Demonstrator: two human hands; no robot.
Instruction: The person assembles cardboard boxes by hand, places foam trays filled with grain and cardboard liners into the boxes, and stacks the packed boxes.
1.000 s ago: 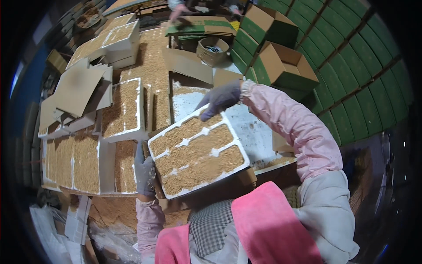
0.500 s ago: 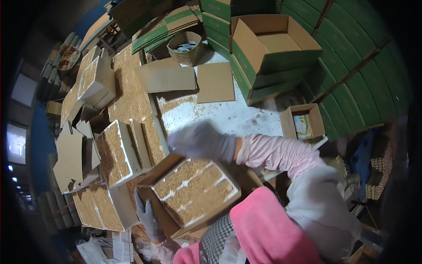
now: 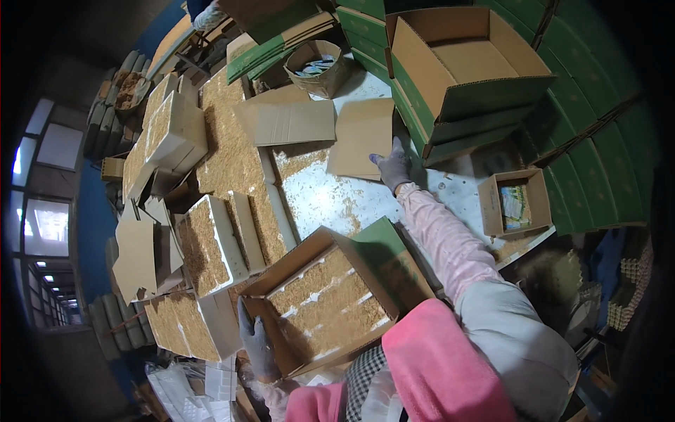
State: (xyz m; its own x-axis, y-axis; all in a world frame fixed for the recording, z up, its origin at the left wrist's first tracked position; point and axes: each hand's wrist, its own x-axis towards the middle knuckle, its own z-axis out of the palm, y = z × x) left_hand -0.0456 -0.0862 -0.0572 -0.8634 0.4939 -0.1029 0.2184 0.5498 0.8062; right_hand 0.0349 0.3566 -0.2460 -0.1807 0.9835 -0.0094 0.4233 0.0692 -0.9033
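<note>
- We get light through pale rectangular glass windows [image 3: 46, 228] at left.
- We see glare on the flat, pale-blue tabletop [image 3: 322, 202].
- We find the right side dim, edges bowed, the rim black.

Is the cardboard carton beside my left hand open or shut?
The cardboard carton is open: no flap covers its top, and tan granular filling shows inside.

Matt cardboard box [image 3: 364, 273], seemingly rough filling [image 3: 325, 309]

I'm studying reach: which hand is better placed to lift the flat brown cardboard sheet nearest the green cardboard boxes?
Probably the right hand: it's at that sheet, while the left hand is at the open brown cardboard box.
</note>
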